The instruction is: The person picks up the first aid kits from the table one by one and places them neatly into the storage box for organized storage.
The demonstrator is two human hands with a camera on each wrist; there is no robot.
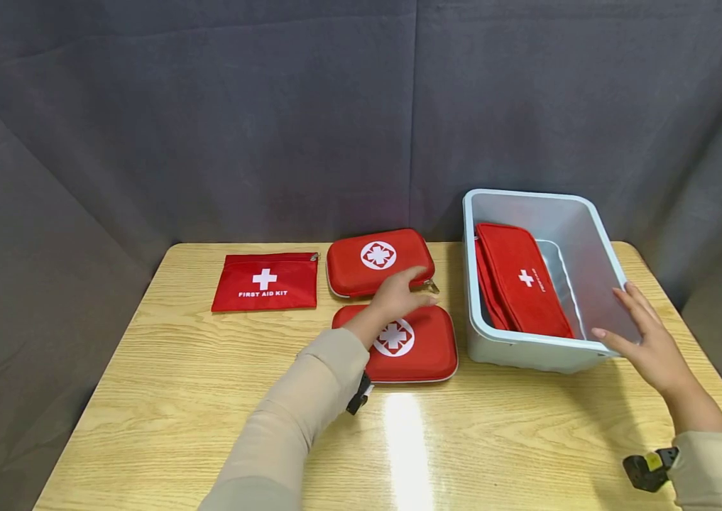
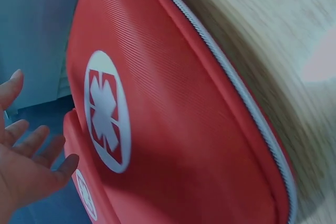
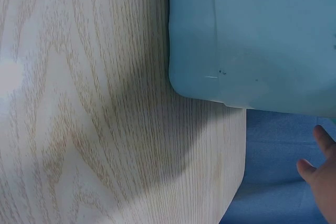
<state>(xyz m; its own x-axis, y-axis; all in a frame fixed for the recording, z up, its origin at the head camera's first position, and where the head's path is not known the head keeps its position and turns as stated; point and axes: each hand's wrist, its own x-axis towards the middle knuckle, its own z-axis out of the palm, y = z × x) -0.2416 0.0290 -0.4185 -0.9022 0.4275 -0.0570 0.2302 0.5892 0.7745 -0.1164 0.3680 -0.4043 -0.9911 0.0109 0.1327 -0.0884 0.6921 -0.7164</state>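
Grey curtain [image 1: 239,121] behind everything. Wood table [image 1: 175,426], glare spot at its near middle. Pale blue bin [image 1: 527,355] upright on table, right side. Red pouch [image 1: 514,270] with white cross slants inside bin at its left wall; more red beneath its left edge, can't tell if separate. Front case [image 1: 424,348], red, white round emblem, grey zip edge, flat on table left of bin. Rear case [image 1: 373,259], same look, lies just behind it. Flat pouch [image 1: 265,291], "FIRST AID KIT", lies left of rear case. Right hand [image 1: 651,337] at bin's near right corner, fingers spread, thumb at near rim. Left hand [image 1: 399,291] over rear case's near right part, fingers loosely spread, gripping nothing; contact can't be told. Metal zip pull [image 1: 432,286] at rear case's near right corner.
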